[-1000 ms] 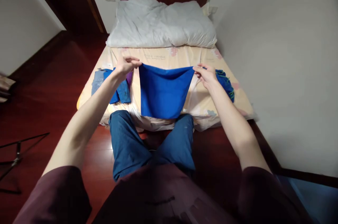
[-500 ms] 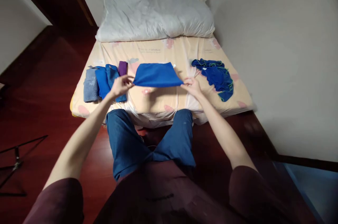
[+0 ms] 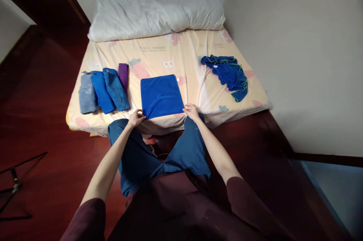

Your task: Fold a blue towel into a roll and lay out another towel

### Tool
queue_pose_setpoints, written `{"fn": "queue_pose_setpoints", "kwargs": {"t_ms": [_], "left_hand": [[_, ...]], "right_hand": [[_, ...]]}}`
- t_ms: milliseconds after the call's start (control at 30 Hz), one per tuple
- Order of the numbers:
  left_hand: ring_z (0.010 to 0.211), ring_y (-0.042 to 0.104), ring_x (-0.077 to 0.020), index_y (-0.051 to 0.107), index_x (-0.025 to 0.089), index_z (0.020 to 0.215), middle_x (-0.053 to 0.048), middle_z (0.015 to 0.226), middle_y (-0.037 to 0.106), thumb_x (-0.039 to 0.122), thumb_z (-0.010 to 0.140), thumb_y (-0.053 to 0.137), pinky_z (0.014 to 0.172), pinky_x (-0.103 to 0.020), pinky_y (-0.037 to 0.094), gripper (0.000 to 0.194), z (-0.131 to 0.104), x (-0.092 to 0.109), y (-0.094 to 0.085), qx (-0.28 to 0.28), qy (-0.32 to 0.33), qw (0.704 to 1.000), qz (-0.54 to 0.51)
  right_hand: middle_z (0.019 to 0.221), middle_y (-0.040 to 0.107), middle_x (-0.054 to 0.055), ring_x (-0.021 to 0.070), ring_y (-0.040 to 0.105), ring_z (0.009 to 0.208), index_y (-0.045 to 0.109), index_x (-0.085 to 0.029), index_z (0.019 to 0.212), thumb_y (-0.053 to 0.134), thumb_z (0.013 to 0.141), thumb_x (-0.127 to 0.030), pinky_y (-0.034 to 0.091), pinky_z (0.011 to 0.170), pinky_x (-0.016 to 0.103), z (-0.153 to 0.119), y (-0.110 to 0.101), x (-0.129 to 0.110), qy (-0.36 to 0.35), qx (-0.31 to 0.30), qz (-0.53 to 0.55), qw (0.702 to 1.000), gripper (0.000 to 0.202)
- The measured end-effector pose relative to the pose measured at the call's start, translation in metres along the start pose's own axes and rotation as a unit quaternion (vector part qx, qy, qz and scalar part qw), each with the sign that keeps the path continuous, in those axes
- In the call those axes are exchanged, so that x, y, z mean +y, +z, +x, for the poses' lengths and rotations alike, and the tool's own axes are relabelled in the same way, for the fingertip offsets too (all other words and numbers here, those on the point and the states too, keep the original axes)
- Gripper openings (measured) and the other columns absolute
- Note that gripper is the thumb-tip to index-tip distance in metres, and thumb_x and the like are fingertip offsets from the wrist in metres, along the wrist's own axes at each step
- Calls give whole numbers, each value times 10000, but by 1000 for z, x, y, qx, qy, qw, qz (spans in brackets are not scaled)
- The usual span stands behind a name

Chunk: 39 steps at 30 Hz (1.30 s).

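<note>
A square blue cloth (image 3: pixel 161 95) lies flat on the bed near its front edge, with a small white tag at its far right corner. My left hand (image 3: pixel 136 117) pinches the cloth's near left corner. At the near right corner, my right hand (image 3: pixel 192 112) has its fingertips closed on the cloth's edge. Left of the cloth, rolled or folded cloths lie side by side: a grey-blue one (image 3: pixel 87 95), a bright blue one (image 3: pixel 102 91), a darker blue one (image 3: pixel 116 89) and a purple one (image 3: pixel 123 76).
A crumpled heap of blue cloth with green edging (image 3: pixel 231 76) lies on the bed's right side. A white quilt (image 3: pixel 159 4) spans the back of the patterned bed sheet (image 3: pixel 159 53). Black stand legs (image 3: pixel 15 187) are on the floor at left.
The blue cloth has come down and nearer to me, from being held up by its near corners to lying flat on the bed. Both hands moved down with it. The camera view has shifted.
</note>
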<state>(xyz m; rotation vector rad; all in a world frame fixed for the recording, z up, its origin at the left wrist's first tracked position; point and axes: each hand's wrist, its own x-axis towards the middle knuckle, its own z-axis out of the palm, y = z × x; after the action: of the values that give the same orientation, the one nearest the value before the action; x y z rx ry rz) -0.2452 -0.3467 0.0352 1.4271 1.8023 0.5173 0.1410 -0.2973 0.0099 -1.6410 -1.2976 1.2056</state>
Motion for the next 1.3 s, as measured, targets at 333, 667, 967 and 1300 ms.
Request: {"fn": "queue_pose_setpoints", "kwargs": {"t_ms": [333,667,967,1300], "left_hand": [[936,760,-268,584,212,1133,-73,937,783,452,654,869,896,-351,564,607,-10,-3,-9,49,-16,997,-65],[976,752,-298,601,212,1081,-64,891,776,262,685,792,967,-399,540,442,-12,-16,-12,20,-18,999,19],[959,766,-321,581,208,1082,-59,842,772,350,650,896,930,-395,561,554,-8,-14,-13,-1,-41,999,10],[1021,767,-323,594,204,1134,-69,879,791,396,642,911,977,-398,558,616,-7,-13,-15,-12,-48,998,-24]], "right_hand": [[758,724,-18,87,533,533,600,-203,1020,924,641,-321,444,504,201,-7,-25,2,39,-65,71,995,512],[667,722,-27,75,526,410,604,-183,926,903,662,-75,389,385,174,1,-24,-2,84,-140,-59,985,413],[725,740,-16,47,464,398,637,-182,1052,952,668,-178,351,354,159,3,-19,-5,96,-102,-51,989,497],[803,749,12,51,474,468,629,-182,1097,975,626,-283,358,398,162,6,-15,-4,100,-90,10,991,593]]}}
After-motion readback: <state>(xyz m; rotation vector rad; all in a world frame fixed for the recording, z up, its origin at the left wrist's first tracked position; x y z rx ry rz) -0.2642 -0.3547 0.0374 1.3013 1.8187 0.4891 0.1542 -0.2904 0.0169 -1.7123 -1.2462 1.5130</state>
